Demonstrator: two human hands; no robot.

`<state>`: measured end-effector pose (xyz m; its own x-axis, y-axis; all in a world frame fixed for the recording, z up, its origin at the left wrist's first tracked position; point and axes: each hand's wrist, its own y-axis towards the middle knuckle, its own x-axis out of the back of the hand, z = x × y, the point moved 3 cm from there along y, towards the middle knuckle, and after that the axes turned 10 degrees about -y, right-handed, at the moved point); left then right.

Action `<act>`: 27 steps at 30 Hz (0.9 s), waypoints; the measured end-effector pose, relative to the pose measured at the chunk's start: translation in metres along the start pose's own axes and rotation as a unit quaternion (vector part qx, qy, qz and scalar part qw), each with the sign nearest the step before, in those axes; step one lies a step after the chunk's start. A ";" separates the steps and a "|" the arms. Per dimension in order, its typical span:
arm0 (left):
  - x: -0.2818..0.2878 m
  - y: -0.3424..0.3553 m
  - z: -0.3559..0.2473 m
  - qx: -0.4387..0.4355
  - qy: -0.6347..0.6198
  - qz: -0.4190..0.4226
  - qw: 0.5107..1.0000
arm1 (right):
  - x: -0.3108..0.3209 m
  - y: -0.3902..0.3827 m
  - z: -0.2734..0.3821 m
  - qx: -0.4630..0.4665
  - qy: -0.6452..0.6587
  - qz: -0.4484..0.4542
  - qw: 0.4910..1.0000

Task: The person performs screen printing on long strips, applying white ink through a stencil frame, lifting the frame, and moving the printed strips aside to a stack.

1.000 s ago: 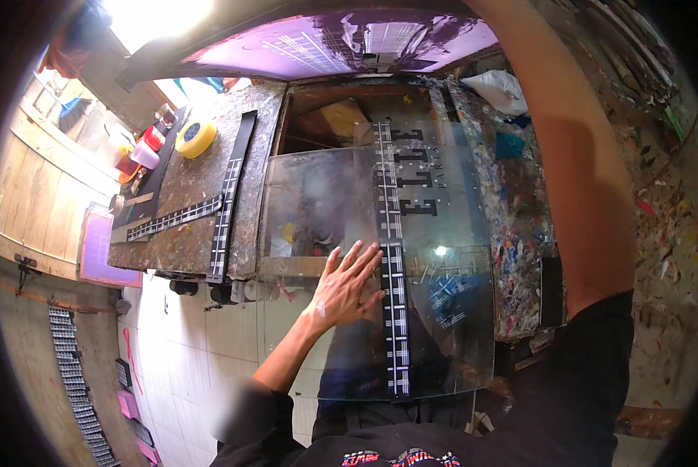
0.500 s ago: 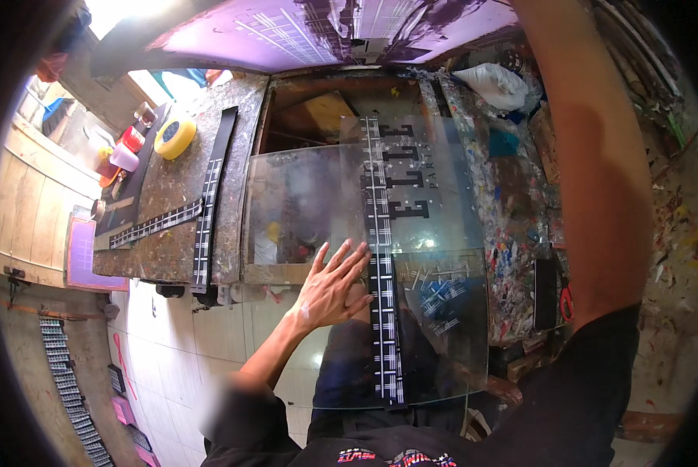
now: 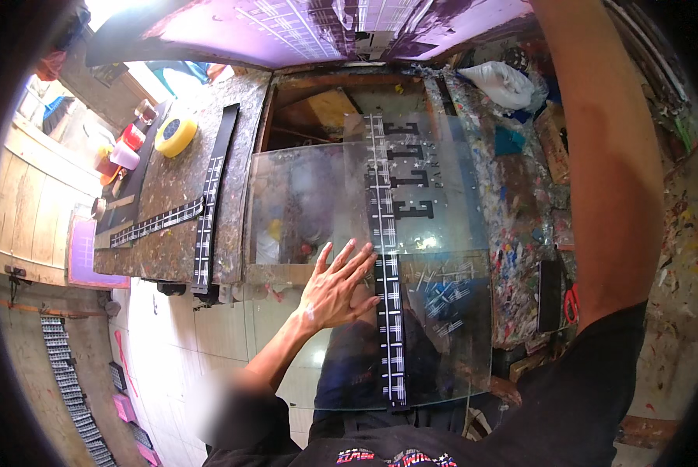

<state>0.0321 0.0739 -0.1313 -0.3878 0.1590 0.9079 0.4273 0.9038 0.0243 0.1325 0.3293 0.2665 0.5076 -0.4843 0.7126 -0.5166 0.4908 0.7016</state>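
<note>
Steadying the patterned strip [image 3: 392,335], lying near-to-far on the glass pane [image 3: 302,179], seems your step, your left hand [image 3: 339,286] spread, grasping nothing, at its left edge, your right hand's grip out of view; the next move needs it straight.

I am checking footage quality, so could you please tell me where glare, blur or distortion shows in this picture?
Head view: light washes out the upper left, a highlight glares on the glass sheet; head view: blur covers the left elbow, the left hand looks fairly sharp; head view: the purple screen looks bowed.
</note>
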 end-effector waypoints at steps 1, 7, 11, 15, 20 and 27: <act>0.001 0.000 -0.001 -0.003 0.000 -0.002 1.000 | -0.002 0.000 -0.001 -0.002 -0.001 0.002 1.000; -0.001 -0.006 0.002 0.008 -0.049 -0.017 0.999 | -0.004 -0.003 -0.001 -0.006 -0.003 0.004 1.000; -0.002 0.025 -0.008 0.144 -0.097 -0.146 0.974 | 0.001 -0.006 -0.006 -0.021 -0.025 0.004 0.999; 0.007 0.113 -0.076 0.080 -0.335 -0.123 0.931 | 0.007 -0.022 -0.004 -0.042 -0.062 -0.006 0.997; 0.118 0.061 -0.077 0.008 -0.682 -0.451 0.575 | 0.011 -0.098 0.056 -0.078 -0.073 0.013 0.994; 0.042 -0.060 -0.020 0.281 -0.705 -0.391 0.521 | -0.079 -0.290 0.065 -0.047 0.073 0.317 0.944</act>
<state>0.0067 0.0183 -0.0857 -0.6482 -0.5686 -0.5065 -0.4642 0.8223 -0.3291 0.1972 0.1778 0.0068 0.2092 0.0306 0.9774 -0.6885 0.7144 0.1250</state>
